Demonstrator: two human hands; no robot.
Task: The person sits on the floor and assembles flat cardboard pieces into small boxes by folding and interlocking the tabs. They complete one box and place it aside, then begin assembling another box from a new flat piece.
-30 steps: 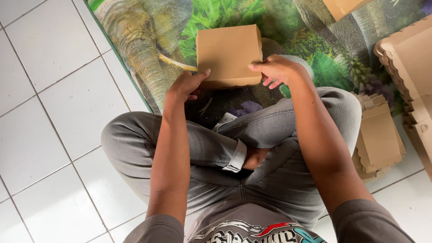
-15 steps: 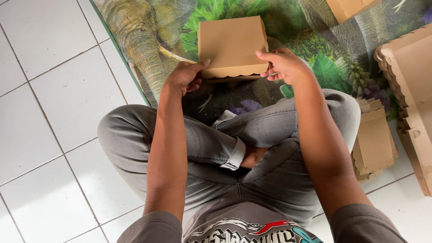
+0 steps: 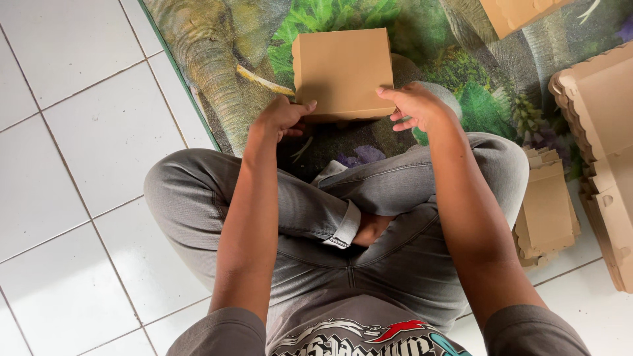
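A closed brown cardboard box [image 3: 343, 71] is held out in front of my crossed legs, above a mat printed with an elephant and green plants [image 3: 217, 72]. My left hand [image 3: 282, 117] grips the box at its near left corner, thumb up against the side. My right hand [image 3: 417, 105] holds the near right corner, fingers partly spread along the edge. The box's lid faces up and its underside is hidden.
A stack of flat folded cardboard blanks [image 3: 546, 211] lies by my right knee. A taller pile of scalloped cardboard sheets [image 3: 603, 151] stands at the right edge. Another cardboard box [image 3: 517, 13] sits at the top. White floor tiles [image 3: 72, 165] fill the left.
The box has moved slightly up and away from my body, both hands keeping hold of its near corners. My right fingers have loosened and spread a little.
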